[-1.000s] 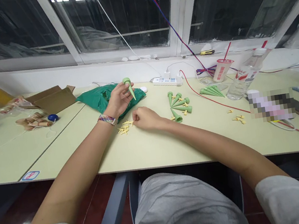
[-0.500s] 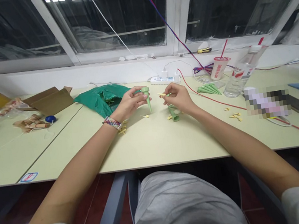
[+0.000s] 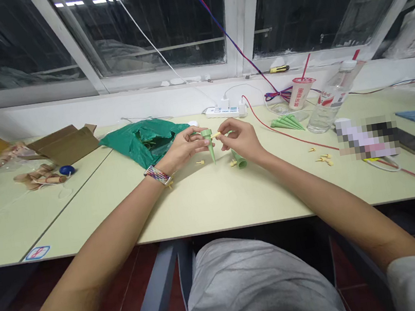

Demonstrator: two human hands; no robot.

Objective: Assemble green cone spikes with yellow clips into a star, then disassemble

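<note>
Left hand (image 3: 185, 148) and right hand (image 3: 239, 137) have closed in toward each other above the middle of the tabletop (image 3: 214, 201), now almost touching. Left grip is clamped on a green plastic spike (image 3: 210, 147), which stands roughly upright with its point down, clear of the surface and its wide end up. Right grip is pinched together on a small yellow peg (image 3: 215, 135), whose end sits right at the spike's wide end. Contact there is unclear: fingers partly hide the joint, so I can't tell if the peg is seated. Loose parts nearby: one yellow peg (image 3: 200, 162) on the tabletop just left of the spike, another (image 3: 233, 162) beside a green cone (image 3: 239, 159) lying on its side under the right hand. More pegs (image 3: 323, 159) sit well off to the right, with a stack of green spikes (image 3: 286, 123) toward the far edge. A green plastic bag (image 3: 143, 141) lies far left of the hands.
</note>
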